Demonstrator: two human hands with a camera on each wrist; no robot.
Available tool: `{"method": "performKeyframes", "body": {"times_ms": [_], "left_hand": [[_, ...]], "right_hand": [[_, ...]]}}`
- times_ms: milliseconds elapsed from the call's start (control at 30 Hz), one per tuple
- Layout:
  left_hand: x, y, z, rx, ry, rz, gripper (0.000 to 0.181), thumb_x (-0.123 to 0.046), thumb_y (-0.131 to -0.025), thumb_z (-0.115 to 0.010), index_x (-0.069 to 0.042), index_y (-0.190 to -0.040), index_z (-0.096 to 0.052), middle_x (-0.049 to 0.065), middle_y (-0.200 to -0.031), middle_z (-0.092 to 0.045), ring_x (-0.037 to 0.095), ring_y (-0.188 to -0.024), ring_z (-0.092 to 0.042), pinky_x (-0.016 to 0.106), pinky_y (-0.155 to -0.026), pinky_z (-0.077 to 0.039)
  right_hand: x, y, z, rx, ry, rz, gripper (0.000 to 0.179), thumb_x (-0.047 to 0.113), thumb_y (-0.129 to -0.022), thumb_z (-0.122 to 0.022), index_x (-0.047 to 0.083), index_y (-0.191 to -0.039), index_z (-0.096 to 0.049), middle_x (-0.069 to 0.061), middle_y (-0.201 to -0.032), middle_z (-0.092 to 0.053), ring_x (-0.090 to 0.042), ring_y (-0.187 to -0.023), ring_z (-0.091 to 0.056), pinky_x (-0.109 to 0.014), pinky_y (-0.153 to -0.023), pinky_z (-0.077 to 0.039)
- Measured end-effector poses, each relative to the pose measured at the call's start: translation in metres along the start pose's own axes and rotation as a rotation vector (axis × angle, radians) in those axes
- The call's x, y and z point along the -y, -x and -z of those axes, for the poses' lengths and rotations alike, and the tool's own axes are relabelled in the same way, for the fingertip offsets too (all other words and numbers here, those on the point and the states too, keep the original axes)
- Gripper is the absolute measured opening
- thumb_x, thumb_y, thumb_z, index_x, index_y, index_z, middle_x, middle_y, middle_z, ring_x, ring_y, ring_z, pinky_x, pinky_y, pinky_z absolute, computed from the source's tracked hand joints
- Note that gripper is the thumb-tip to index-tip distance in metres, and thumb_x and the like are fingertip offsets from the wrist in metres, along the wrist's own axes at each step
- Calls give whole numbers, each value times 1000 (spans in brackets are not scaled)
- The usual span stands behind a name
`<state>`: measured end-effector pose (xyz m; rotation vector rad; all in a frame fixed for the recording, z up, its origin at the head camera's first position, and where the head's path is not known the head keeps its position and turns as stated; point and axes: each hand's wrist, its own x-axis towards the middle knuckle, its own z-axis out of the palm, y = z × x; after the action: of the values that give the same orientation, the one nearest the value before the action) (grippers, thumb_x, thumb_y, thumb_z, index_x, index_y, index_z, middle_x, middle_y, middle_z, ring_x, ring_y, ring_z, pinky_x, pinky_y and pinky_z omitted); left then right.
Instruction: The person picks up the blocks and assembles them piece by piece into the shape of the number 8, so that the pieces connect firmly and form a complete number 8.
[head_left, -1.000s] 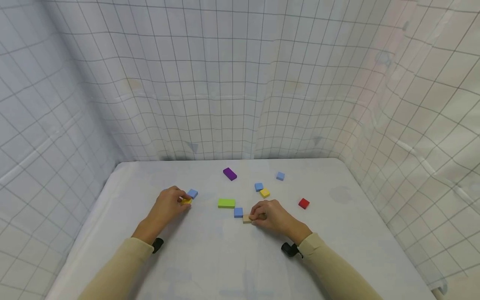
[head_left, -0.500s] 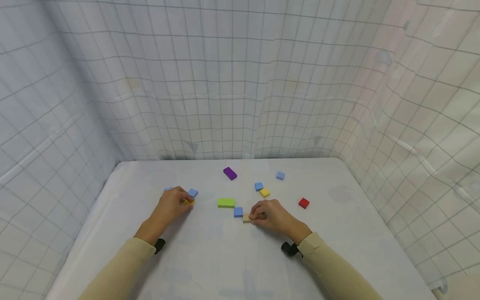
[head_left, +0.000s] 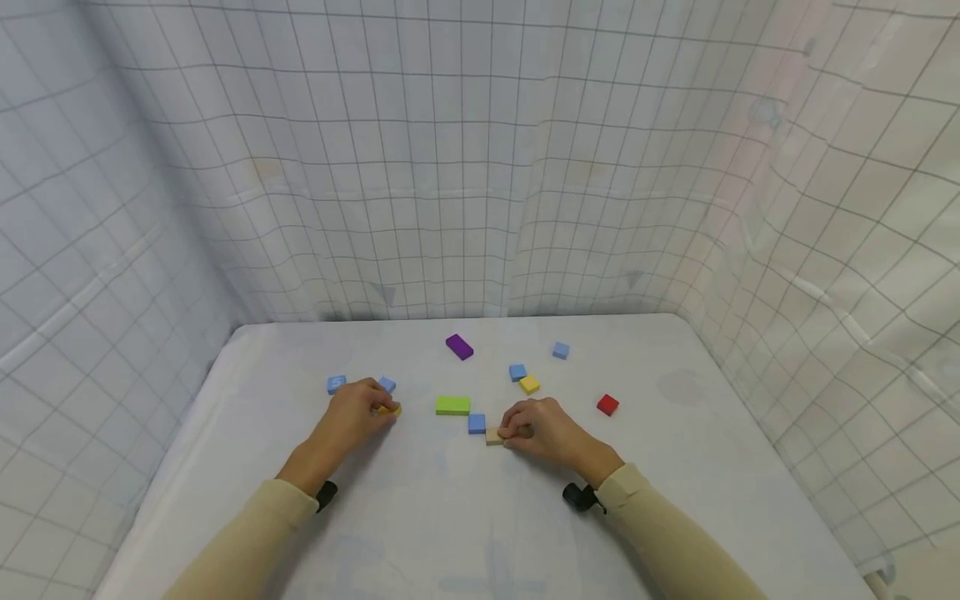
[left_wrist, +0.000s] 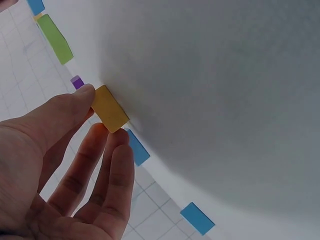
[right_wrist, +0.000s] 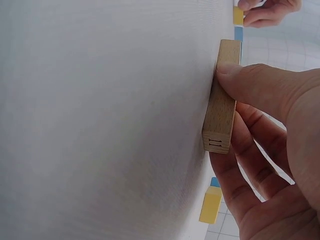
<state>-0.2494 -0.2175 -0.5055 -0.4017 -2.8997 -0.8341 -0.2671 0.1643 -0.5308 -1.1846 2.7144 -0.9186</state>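
Observation:
At the left of the table my left hand (head_left: 352, 423) pinches a yellow block (left_wrist: 110, 110) between thumb and fingers. Just beyond that hand lies a blue block (head_left: 387, 384), and farther left a blue block marked 5 (head_left: 336, 384). Near the middle my right hand (head_left: 551, 435) pinches a wooden block (right_wrist: 223, 97) by its sides; the end facing the right wrist camera carries two short dark lines. The visible end of this block meets a blue block (head_left: 477, 424) at its corner. A lime green block (head_left: 453, 406) lies left of that one, with their corners close together.
A purple block (head_left: 460, 347) lies toward the back. Right of it are a blue block (head_left: 517, 372) beside a yellow block (head_left: 529, 385), and another blue block (head_left: 561, 351). A red block (head_left: 608, 405) lies farther right. Gridded curtains (head_left: 480, 208) enclose the white table (head_left: 450, 517).
My left hand has shifted to the right with the yellow block, uncovering the blue block marked 5. My right hand and the wooden block stay in place.

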Motion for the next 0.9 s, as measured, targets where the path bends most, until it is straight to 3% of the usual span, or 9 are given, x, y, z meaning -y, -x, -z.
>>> {"method": "performKeyframes", "body": {"times_ms": [333,700,833,867,900], "left_hand": [[-11,-2,-9,39,-34,-58,11,-4,-94,-96,-5,-105,-93,9,-111,-84,24,-99,-78,47,-92,-69],[-27,-2,-18,112,7,-90,7,-7,-95,-96,-10,-102,-95,4,-112,-84,26,-107,-78,48,-96,-67],[-28,-1,-22,109,41,-154,10,-5,-94,-97,-9,-103,-95,4,-110,-84,28,-107,-79,50,-98,-68],[-20,-3,-28,97,66,-199,9,-10,-95,-97,-10,-104,-95,3,-111,-84,25,-109,-79,47,-100,-68],[-20,-3,-29,91,70,-222,9,-9,-94,-98,-10,-103,-95,2,-110,-84,25,-108,-79,47,-100,-68]], "right_hand": [[1,0,1,4,0,-12,8,11,-101,-93,13,-109,-94,0,-121,-87,-15,-113,-81,-31,-101,-69],[0,1,1,-6,1,19,7,8,-101,-93,12,-107,-94,-1,-118,-87,-16,-109,-81,-30,-98,-70],[0,1,0,-7,-3,14,7,9,-100,-93,13,-106,-94,-1,-119,-87,-15,-110,-81,-30,-99,-69],[1,1,1,-7,-5,11,7,9,-100,-93,13,-106,-94,-1,-119,-87,-15,-110,-81,-30,-99,-69],[1,1,1,-5,-8,8,7,9,-100,-93,13,-106,-94,-1,-119,-87,-15,-111,-81,-29,-100,-69]]}}
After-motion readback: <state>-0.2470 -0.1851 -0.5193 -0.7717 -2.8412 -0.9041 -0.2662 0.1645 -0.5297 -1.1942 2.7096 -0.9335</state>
